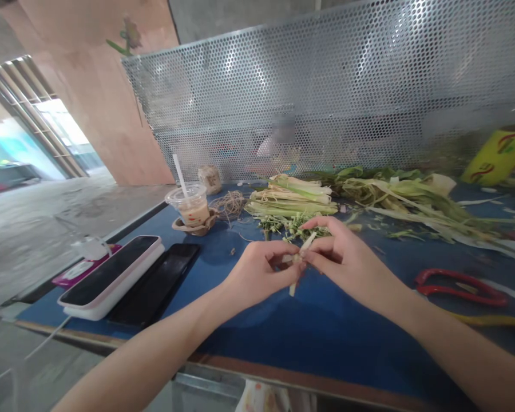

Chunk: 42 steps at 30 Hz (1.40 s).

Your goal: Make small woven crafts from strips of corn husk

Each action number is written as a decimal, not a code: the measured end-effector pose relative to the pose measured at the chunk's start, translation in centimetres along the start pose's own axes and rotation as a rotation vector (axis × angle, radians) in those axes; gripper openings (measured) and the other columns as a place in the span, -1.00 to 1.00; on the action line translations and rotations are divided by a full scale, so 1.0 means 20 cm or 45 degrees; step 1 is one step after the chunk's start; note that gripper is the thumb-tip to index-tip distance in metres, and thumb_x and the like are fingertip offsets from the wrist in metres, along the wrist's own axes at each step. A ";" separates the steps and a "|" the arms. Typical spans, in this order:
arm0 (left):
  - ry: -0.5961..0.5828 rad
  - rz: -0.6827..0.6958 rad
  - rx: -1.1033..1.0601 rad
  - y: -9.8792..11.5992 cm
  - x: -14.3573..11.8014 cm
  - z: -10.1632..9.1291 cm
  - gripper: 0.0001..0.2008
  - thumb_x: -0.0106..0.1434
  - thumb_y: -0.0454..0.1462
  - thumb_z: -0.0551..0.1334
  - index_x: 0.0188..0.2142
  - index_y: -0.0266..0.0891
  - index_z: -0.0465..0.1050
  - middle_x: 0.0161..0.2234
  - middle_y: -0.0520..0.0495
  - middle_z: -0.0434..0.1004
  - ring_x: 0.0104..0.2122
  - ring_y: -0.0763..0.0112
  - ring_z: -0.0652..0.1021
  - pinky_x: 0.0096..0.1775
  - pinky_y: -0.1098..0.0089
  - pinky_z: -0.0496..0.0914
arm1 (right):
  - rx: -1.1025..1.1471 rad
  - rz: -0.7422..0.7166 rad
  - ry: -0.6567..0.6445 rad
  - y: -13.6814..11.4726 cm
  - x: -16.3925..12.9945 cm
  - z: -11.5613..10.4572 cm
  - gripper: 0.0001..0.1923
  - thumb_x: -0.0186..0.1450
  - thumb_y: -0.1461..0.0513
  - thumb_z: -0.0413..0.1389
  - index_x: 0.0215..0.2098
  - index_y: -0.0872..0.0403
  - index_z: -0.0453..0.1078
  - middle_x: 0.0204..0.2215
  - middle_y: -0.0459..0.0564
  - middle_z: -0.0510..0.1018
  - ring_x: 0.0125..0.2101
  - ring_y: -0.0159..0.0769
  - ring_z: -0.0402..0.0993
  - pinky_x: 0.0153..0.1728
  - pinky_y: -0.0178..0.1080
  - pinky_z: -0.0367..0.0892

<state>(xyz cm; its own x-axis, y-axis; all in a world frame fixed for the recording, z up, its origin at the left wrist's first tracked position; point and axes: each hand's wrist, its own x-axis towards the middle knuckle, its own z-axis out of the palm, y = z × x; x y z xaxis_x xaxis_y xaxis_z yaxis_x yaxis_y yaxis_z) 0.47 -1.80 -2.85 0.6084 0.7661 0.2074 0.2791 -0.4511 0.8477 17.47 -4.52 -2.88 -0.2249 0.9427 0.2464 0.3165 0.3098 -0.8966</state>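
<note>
Above the blue tabletop [249, 337], my left hand [257, 269] and my right hand [347, 254] meet at a small pale leaf strip [309, 240]. Both hands pinch it between thumb and fingers. One end of the strip points up between the hands, and another [292, 289] hangs below my left fingertips. The folded or crossed middle is partly hidden by the fingers. Just behind my hands lie small green sprigs [298, 223]. Beyond these is a neat bundle of pale green leaf stalks [289, 197].
To the left are a drink cup [191, 206] with a straw, tangled twine [230, 205], a black phone [154, 283] and a white-cased device [111, 274]. On the right lie red-handled scissors [459, 286], loose leaves [407, 200] and a yellow roll [498, 154]. A perforated metal panel [326, 86] stands behind.
</note>
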 end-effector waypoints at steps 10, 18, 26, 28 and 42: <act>-0.102 -0.160 -0.324 0.03 0.00 -0.04 -0.77 0.14 -0.21 0.17 -0.30 -0.34 0.48 -0.59 -0.03 0.52 -0.74 0.64 0.34 -0.71 0.60 0.14 | 0.101 0.002 0.006 -0.02 0.00 -0.04 -0.72 0.23 0.20 0.03 -0.12 -0.02 0.07 -0.70 -0.28 0.29 -0.64 -0.47 0.18 -0.62 -0.41 0.10; -0.192 -0.214 -0.460 -0.01 0.02 -0.04 -0.45 0.12 -0.31 0.21 0.10 -0.25 0.12 -0.43 -0.11 0.57 -0.45 0.35 0.56 -0.56 0.52 0.35 | -0.156 0.039 -0.070 0.03 0.04 -0.08 -0.65 0.18 0.05 0.06 -0.11 0.01 0.27 -0.54 -0.10 0.44 -0.54 -0.37 0.35 -0.54 -0.32 0.23; -0.159 -0.233 -0.510 -0.01 0.00 0.00 -0.05 0.10 -0.32 0.24 0.22 -0.06 -0.49 -0.50 0.01 0.55 -0.37 0.22 0.58 -0.47 0.35 0.47 | 0.036 0.063 -0.016 0.03 0.03 0.00 -0.75 0.17 0.10 0.07 -0.57 0.06 0.23 -0.63 -0.15 0.39 -0.58 -0.40 0.39 -0.50 -0.33 0.31; -0.149 -0.259 -0.509 -0.01 0.00 0.01 -0.04 0.10 -0.33 0.24 0.22 -0.08 -0.52 -0.49 0.02 0.55 -0.38 0.26 0.58 -0.41 0.32 0.49 | 0.072 0.085 0.037 0.04 0.03 0.01 -0.74 0.16 0.10 0.07 -0.58 0.05 0.21 -0.66 -0.18 0.35 -0.63 -0.43 0.35 -0.54 -0.35 0.29; -0.069 -0.371 -0.551 0.00 -0.01 0.04 -0.26 0.10 -0.29 0.22 0.21 -0.22 -0.11 -0.46 0.02 0.57 -0.33 0.33 0.57 -0.25 0.28 0.45 | 0.175 0.132 0.252 0.06 0.03 0.02 -0.70 0.14 0.05 0.09 -0.58 0.07 0.19 -0.74 -0.22 0.23 -0.75 -0.54 0.09 -0.72 -0.41 0.06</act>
<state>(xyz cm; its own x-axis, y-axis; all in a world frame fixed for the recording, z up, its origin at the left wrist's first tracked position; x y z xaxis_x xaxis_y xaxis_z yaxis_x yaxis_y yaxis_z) 0.96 -2.30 -3.31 0.5922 0.8015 -0.0834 0.1174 0.0165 0.9929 17.31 -3.66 -3.95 -0.0089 0.9787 0.2053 0.1969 0.2030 -0.9592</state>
